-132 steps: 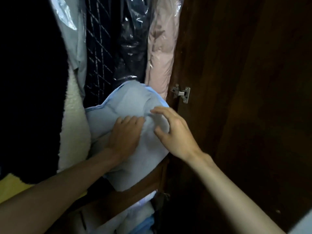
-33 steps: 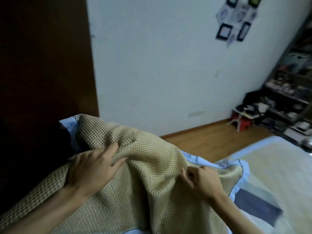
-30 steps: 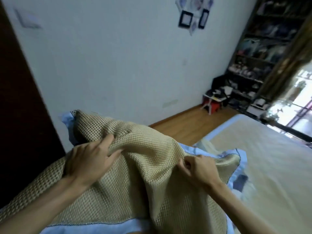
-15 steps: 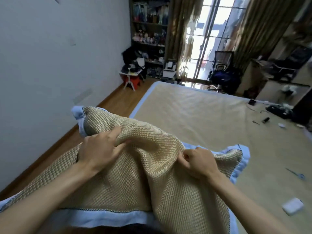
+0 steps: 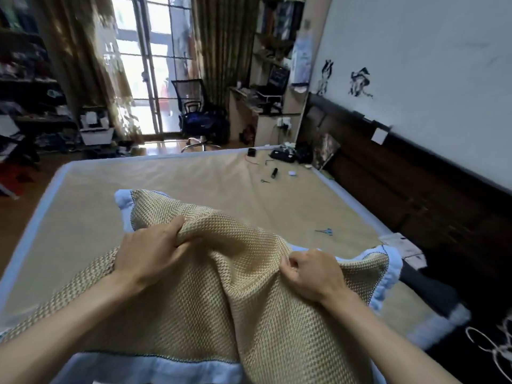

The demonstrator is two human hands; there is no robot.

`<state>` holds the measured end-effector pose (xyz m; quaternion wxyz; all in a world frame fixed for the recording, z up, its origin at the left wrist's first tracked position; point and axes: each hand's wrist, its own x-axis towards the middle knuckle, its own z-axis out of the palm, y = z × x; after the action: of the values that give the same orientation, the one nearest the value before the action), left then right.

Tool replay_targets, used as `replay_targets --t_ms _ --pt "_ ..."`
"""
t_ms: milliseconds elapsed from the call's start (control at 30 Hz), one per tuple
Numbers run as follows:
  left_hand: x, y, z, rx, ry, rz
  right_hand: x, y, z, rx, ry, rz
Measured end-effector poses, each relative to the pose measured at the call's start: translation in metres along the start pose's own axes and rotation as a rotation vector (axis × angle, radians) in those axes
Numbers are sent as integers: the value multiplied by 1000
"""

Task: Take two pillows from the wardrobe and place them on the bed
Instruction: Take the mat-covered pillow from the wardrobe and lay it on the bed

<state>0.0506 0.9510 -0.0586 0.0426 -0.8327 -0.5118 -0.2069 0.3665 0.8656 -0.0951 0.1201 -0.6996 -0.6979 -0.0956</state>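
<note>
Nearest the camera, both forearms reach forward over a woven tan pillow (image 5: 194, 309) with a pale blue border, held up in front of the person. The left hand (image 5: 151, 252) is bunched tight on a fold of the cover near the pillow's upper left; the right hand (image 5: 311, 274) is fisted on the fabric toward its right corner. The two grips sit well apart, so the pillow's long axis runs left to right across the body, with neither hand clearly nearer the bed.

Whether a second pillow lies underneath is hard to tell; only one is plainly seen.

Just beyond and below the pillow spreads the bed (image 5: 194, 184), covered in a tan mat and open straight ahead. The dark headboard (image 5: 401, 189) runs along the right, so setting the pillow down likely means carrying it rightward. Scissors (image 5: 324, 231) lie on the mat on that side, and small objects (image 5: 274, 173) are scattered farther off, near the far corner.
</note>
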Motion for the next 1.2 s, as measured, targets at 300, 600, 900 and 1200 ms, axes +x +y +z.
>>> replay_targets --t_ms 300,600,900,1200 --pt "237 -42 127 -139 16 262 144 75 53 -99 0 239" --pt "392 17 181 -293 -66 462 197 157 58 -158 -66 501" --pt "450 112 242 -247 -108 421 219 284 79 -160 -139 534" --pt "551 259 323 -201 -200 395 245 480 130 -20 -167 535"
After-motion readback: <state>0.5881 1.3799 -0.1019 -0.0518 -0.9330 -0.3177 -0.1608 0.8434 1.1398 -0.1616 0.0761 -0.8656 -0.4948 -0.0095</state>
